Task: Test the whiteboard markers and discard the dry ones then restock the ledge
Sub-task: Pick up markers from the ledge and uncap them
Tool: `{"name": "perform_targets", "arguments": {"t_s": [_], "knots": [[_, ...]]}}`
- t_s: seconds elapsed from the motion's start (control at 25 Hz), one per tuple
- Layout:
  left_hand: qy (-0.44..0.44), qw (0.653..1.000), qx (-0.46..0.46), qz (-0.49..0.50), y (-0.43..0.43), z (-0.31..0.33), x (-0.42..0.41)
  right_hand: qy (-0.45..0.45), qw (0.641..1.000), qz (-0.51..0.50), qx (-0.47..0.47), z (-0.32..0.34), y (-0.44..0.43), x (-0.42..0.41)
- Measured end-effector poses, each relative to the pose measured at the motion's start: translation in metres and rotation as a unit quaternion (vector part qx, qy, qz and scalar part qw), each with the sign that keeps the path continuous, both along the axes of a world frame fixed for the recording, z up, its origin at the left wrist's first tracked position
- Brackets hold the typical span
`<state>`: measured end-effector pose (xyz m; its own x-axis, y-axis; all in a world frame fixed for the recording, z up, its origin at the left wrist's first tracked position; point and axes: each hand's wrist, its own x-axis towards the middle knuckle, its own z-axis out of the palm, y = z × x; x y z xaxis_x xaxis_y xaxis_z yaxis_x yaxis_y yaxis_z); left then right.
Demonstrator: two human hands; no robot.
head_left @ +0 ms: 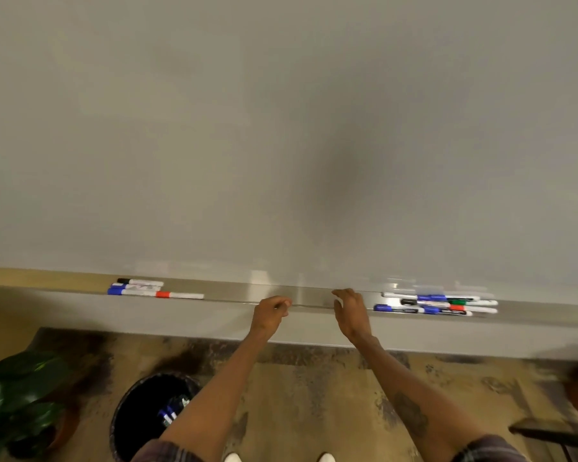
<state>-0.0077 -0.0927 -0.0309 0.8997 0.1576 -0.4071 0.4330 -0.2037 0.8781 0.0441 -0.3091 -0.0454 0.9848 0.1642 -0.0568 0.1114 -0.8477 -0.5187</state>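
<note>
Two hands meet at the middle of the ledge point(314, 296), the long metal tray running under the whiteboard point(281, 128). The left hand point(272, 310) sits at the tray's front lip with its fingers curled in tight; from here I cannot tell whether they pinch anything or just rest on the edge. The right hand point(351, 311) is just beside it, a bare stretch of tray between them, with its fingers loosely bent and spread, holding nothing.

Off to the left on the ledge lie four markers, well apart from the hands: a black-capped marker point(140, 281) nearest the board, two blue-capped markers point(131, 289) in front of it, and a red-capped marker point(179, 295) lying end to end with the front blue one. To the right, near the right hand, a bigger pile of markers point(437, 303) lies in overlapping rows, blue, black, green and red caps among them.

Down on the patterned floor, below the left forearm, stands a round black bin point(131, 418) with a few discarded markers point(172, 410) inside, blue caps showing. A leafy plant point(17, 395) stands at the far left.
</note>
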Motion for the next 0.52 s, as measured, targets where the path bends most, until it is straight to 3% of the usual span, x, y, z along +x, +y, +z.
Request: {"name": "perform_targets", "arguments": {"t_s": [0.28, 0.52], "knots": [[0.009, 0.999, -0.008, -0.033, -0.096, -0.006, 0.024, 0.025, 0.997, -0.068, -0.027, -0.010, -0.117, 0.008], [0.018, 0.999, -0.004, -0.048, -0.143, -0.010, 0.038, 0.048, 0.995, -0.048, -0.080, -0.022, -0.170, 0.024]]}}
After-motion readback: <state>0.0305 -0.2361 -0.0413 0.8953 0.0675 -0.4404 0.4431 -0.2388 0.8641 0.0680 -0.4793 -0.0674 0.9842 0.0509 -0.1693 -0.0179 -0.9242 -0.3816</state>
